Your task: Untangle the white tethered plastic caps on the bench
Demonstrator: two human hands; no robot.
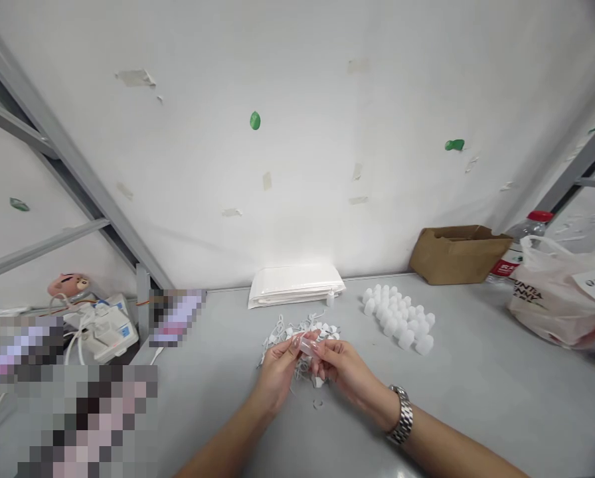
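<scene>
Clear, whitish and maybe plastic, the small piece [307, 346] is between your two hands, directly in the grip. Your left hand [273, 373] has its thumb and fingertips closed at the left end, and your right hand [346, 369] pinches the right end; the fingers are open only so much as the piece is thick. Its long axis goes across you, from one hand to the other, a little slanting: the left end points to the left and slightly toward the wall [297, 166], the right end points to the right and slightly toward you. The fingers cover both ends, so it is perhaps fair to say that I cannot tell which end is the open one, if there is any. To handle it well, I think you should press lightly and equally, because thin walls may bend, and let both hands stay on one same line, so that the piece does not twist. Around and under the grip lie the white cords and small parts [279, 330]; please lift your fingertips enough that no cord is caught. To the right of the grip and farther away stand the whitish caps [392, 325], and beyond the grip is the white stack [295, 285].
</scene>
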